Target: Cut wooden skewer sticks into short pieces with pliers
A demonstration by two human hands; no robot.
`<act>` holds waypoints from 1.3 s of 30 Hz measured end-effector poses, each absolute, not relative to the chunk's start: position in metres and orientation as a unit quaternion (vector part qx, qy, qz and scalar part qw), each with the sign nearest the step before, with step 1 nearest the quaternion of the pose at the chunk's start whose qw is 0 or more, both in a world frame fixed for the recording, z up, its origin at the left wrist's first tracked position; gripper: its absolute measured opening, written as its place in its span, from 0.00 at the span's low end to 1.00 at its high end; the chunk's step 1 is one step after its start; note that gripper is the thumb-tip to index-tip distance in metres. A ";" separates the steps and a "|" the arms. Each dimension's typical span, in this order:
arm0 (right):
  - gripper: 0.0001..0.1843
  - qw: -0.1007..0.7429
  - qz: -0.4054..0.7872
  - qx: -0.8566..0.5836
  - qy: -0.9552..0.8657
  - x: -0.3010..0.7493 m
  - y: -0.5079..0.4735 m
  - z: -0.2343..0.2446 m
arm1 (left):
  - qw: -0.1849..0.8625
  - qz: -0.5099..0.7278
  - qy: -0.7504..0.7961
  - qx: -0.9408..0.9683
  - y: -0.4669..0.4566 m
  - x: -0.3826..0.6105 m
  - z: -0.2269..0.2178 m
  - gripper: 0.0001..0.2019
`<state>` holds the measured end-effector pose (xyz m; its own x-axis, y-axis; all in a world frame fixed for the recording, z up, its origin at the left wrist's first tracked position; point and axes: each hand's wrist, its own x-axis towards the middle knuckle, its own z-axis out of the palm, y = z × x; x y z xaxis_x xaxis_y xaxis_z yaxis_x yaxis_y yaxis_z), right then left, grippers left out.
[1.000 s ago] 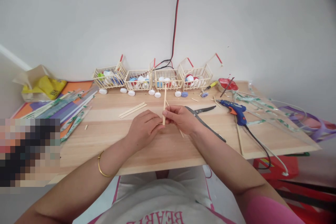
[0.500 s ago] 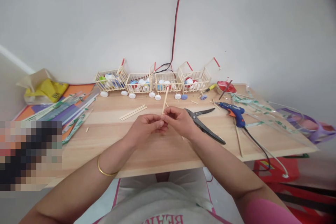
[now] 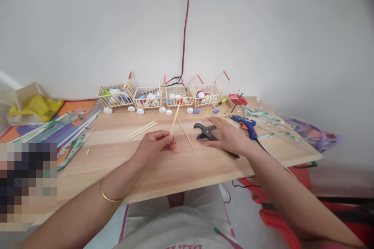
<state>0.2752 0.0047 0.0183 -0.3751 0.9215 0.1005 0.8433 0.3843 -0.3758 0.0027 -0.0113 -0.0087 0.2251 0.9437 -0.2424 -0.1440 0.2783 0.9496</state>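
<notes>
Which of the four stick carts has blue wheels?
The cart at the row's right end: its visible wheels are bluish, while the other three carts show only white wheels.

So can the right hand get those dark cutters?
Probably yes: the right hand is open over the dark cutters, and nothing seems to lie between them.

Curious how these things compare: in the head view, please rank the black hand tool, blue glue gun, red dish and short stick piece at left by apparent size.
1. Black hand tool, partly hidden by the right hand
2. Blue glue gun
3. Red dish
4. Short stick piece
</notes>
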 end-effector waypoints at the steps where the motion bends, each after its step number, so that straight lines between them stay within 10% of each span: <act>1: 0.48 0.104 0.116 -0.561 -0.813 0.290 0.006 0.014 | 0.660 0.413 0.455 0.431 -0.012 0.003 -0.009 0.11; 10: 0.42 -0.012 0.082 -0.530 -0.844 0.310 0.022 -0.002 | 0.692 0.417 0.423 0.411 -0.012 0.001 -0.009 0.13; 19: 0.20 0.152 0.166 -0.560 -0.797 0.295 -0.010 0.018 | 0.736 0.399 0.382 0.390 -0.012 -0.001 -0.007 0.12; 39: 0.32 0.201 0.290 -0.423 -0.834 0.241 -0.038 0.039 | 0.734 0.321 0.306 0.514 -0.016 -0.005 -0.008 0.07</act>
